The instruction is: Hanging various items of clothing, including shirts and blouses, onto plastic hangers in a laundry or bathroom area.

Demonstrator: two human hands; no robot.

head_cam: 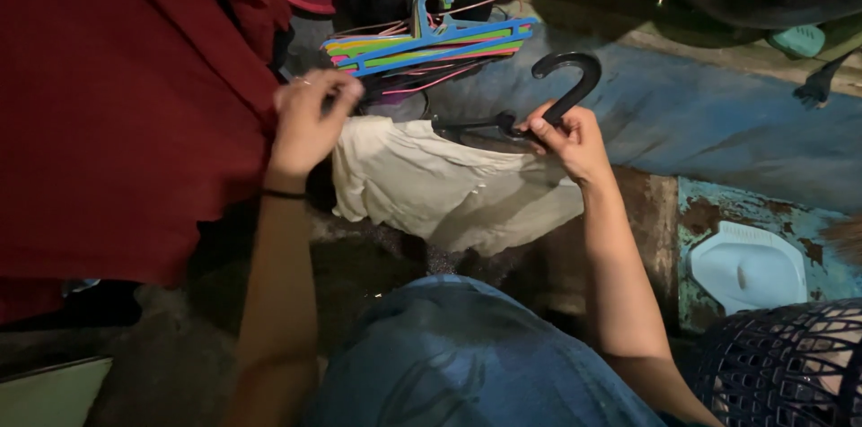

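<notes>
My right hand (567, 138) grips a black plastic hanger (564, 86) just below its hook. A cream-white garment (440, 189) hangs from that hanger and droops down between my arms. My left hand (308, 117) is closed on the garment's left upper edge, at the hanger's other end, which is hidden. A thin dark band circles my left wrist. Just above my hands hangs a bunch of coloured plastic hangers (429, 41), blue, green, orange and pink.
A large red cloth (117, 95) hangs at the left, close to my left arm. My blue-clad knee (467, 360) is at the bottom middle. A dark plastic basket (790, 364) sits at the bottom right, near a pale blue squat pan (750, 265) and a worn blue wall (718, 122).
</notes>
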